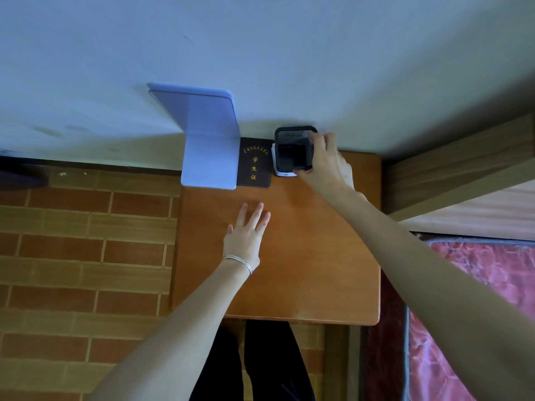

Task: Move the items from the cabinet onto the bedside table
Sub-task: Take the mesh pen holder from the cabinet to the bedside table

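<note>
A wooden bedside table stands against the wall. At its back edge my right hand grips a black mesh pen holder, which sits partly over a small white item. Left of the holder lies a dark booklet with gold characters, and beside that stands a pale blue L-shaped bookend. My left hand, with thin bracelets on the wrist, rests flat on the tabletop, fingers spread and holding nothing. The cabinet is out of view.
A bed with a red patterned mattress and a wooden frame lies to the right of the table. Brick-pattern flooring lies to the left. My dark trouser legs show below the table's front edge.
</note>
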`<state>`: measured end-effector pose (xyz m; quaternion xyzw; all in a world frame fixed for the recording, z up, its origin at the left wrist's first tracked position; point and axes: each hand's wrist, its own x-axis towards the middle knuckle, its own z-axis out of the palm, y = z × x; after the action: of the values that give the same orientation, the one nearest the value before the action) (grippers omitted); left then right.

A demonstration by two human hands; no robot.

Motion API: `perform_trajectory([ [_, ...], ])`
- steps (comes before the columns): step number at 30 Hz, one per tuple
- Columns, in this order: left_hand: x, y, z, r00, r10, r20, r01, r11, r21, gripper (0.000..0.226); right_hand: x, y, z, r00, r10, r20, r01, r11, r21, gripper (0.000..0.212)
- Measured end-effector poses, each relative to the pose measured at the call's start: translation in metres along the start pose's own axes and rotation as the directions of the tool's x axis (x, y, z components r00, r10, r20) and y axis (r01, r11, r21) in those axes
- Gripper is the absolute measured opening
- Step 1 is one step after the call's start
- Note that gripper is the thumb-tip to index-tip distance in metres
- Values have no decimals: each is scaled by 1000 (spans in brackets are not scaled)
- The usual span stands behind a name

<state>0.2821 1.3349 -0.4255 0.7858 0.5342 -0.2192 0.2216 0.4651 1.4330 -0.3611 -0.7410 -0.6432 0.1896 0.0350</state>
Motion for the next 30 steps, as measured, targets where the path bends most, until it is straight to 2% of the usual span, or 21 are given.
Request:
perform_trajectory([
  [2, 0, 1, 0, 1000, -3, 3, 3, 1000, -8, 98, -3, -3, 5, 997, 68, -23, -67, 997, 49, 62],
  [5, 0, 0, 0, 1000, -3, 0, 3, 1000, -18, 97, -4, -9, 10, 987, 136, -85, -133, 990, 34, 57],
  [10, 0, 0, -1, 1000, -4, -7, 4, 999, -32, 96, -5, -7, 12, 987, 105, -125, -103, 994, 20, 60],
  [13, -1, 0, -1, 1000, -6, -3, 6, 999, -42, 97, -13, -4, 11, 965, 56, -255, -41, 997, 62, 63],
  [15, -1, 0, -1, 1000, -7, -4, 6, 999, -43, 98, -27, -2, 11, 944, 76, -322, -41, 993, 114, 51],
  [17, -1, 0, -1, 1000, -8, 0, 8, 999, -47, 98, -41, 3, 14, 951, 138, -278, -95, 982, 162, 37],
  [19, -2, 0, -2, 1000, -7, -1, 7, 999, -46, 98, -52, 9, 21, 978, 148, -149, -135, 986, 96, 29],
  [21, -2, 0, -3, 1000, -9, -2, 9, 999, -47, 98, -56, 13, 27, 994, 113, 3, -113, 993, -18, 31],
  [24, -2, 1, -3, 1000, -14, 4, 14, 999, -51, 98, -50, 12, 25, 984, 100, 145, -92, 994, -61, 44],
  [30, -1, 2, -2, 1000, -15, 7, 16, 999, -39, 98, -41, 5, 28, 989, 26, 147, -7, 991, -131, 54],
])
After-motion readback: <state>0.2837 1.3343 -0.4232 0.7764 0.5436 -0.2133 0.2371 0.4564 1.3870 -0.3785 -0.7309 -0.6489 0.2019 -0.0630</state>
